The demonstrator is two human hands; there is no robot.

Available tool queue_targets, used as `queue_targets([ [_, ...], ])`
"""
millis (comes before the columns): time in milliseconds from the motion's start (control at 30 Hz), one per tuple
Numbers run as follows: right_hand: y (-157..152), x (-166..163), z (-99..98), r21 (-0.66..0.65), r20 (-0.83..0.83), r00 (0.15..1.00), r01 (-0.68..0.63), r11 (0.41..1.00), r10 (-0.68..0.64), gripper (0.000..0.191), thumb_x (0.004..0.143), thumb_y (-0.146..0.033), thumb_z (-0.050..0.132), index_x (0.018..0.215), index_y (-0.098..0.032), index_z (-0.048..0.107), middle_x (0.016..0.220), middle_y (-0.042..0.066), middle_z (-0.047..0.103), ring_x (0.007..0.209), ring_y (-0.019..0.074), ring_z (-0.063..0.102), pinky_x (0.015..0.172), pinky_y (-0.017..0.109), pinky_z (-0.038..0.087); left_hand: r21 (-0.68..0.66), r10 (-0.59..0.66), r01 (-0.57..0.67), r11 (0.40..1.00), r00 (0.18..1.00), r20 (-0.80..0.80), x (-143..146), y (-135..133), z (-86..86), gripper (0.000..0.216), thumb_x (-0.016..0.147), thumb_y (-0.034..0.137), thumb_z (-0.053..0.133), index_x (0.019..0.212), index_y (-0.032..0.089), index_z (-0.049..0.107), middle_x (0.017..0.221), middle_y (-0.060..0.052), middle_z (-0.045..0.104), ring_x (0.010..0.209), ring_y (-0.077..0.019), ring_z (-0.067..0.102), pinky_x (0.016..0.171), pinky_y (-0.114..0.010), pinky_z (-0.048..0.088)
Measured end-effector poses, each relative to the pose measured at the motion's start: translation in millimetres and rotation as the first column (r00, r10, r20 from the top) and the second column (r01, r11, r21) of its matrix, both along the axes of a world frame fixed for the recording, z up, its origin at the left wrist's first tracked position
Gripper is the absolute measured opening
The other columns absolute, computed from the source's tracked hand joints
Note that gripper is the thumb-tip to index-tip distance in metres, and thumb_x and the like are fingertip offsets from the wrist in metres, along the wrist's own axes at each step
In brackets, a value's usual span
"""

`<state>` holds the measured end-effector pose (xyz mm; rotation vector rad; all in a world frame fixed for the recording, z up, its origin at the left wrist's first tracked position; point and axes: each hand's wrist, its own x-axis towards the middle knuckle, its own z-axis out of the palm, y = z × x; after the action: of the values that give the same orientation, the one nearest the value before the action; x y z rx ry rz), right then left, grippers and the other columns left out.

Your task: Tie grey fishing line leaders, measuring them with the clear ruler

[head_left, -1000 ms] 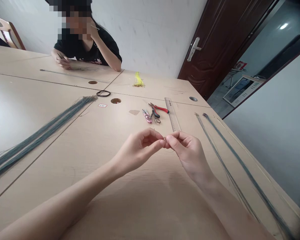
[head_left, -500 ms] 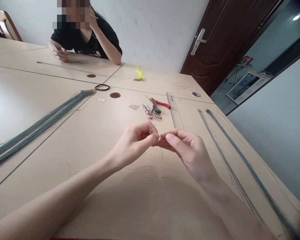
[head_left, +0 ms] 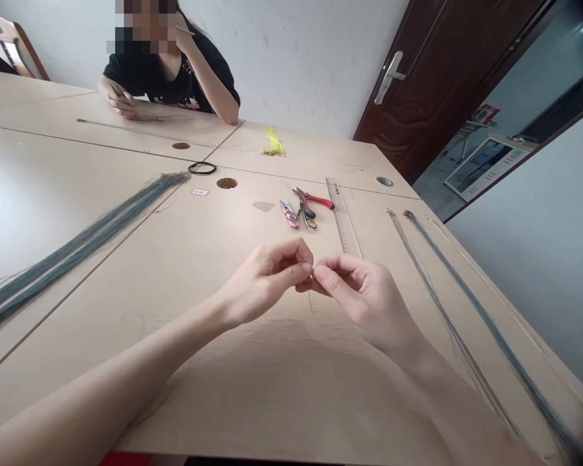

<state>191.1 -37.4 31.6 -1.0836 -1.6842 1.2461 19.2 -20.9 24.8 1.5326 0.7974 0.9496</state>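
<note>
Pinching a thin dark thread (head_left: 311,301) with my left hand (head_left: 273,279) and right hand (head_left: 362,294), held close together, one end dangling below, red-and-black-handled metal pliers (head_left: 307,207) beyond.

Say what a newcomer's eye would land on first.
Probably the left hand and right hand, pinching close together near the centre, a thin thread hanging below. Next, the red-and-black pliers beyond, near the ruler. Then the bright yellow bundle far across the table.
</note>
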Motion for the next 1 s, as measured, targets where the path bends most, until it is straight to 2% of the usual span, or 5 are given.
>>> queue_targets([
  [167,-3.0,-2.9,-4.7,0.218,0.096,0.995,-0.005,0.976,-0.017,0.017,0.094,-0.027,0.048,0.084,-0.018,0.058,0.082,-0.001,0.066,0.080,0.0083,0.064,0.068,0.018,0.050,-0.023,-0.044,0.046,0.999,0.994,0.098,1.1,-0.6,-1.2,0.014,0.088,0.015,0.049,0.075,0.014,0.052,0.066,0.002,0.052,0.067,-0.0099,0.048,0.064,-0.024,0.039],
  [333,-4.0,-3.2,-9.7,0.453,0.174,0.983,-0.032,0.891,-0.053,0.008,0.091,-0.014,0.046,0.085,-0.018,0.049,0.082,-0.001,0.058,0.078,0.0088,0.058,0.067,0.023,0.043,-0.059,-0.051,0.061,0.996,0.986,0.159,1.8,-1.6,-3.5,0.013,0.087,0.014,0.051,0.075,0.014,0.053,0.069,0.002,0.052,0.069,-0.0097,0.047,0.066,-0.025,0.038],
  [467,-2.3,-1.5,-10.3,0.536,0.182,0.982,-0.055,0.842,-0.052,0.010,0.088,-0.010,0.046,0.083,-0.018,0.047,0.081,-0.001,0.053,0.074,0.0094,0.052,0.065,0.025,0.040,-0.094,-0.085,0.109,0.990,0.970,0.229,3.9,-2.6,-6.9,0.013,0.089,0.019,0.052,0.077,0.014,0.053,0.072,0.001,0.052,0.070,-0.0100,0.048,0.068,-0.026,0.038],
  [800,-1.0,2.9,-3.2,0.291,-0.069,0.998,0.033,0.956,-0.014,0.015,0.097,-0.024,0.042,0.086,-0.019,0.050,0.079,0.000,0.056,0.076,0.0113,0.061,0.069,0.027,0.054,-0.149,-0.104,0.163,0.975,0.934,0.342,1.3,1.2,-10.8,0.015,0.087,0.026,0.059,0.078,0.015,0.056,0.075,0.000,0.056,0.075,-0.0128,0.050,0.068,-0.026,0.036],
  [1000,-2.5,2.1,-1.7,0.279,-0.101,0.994,-0.021,0.960,0.051,0.009,0.093,-0.020,0.050,0.091,-0.017,0.059,0.088,0.002,0.057,0.081,0.0138,0.065,0.071,0.030,0.057,-0.197,-0.106,0.196,0.961,0.914,0.392,2.5,1.1,-7.6,0.012,0.086,0.020,0.058,0.076,0.013,0.056,0.070,0.000,0.056,0.069,-0.0100,0.050,0.061,-0.022,0.035],
])
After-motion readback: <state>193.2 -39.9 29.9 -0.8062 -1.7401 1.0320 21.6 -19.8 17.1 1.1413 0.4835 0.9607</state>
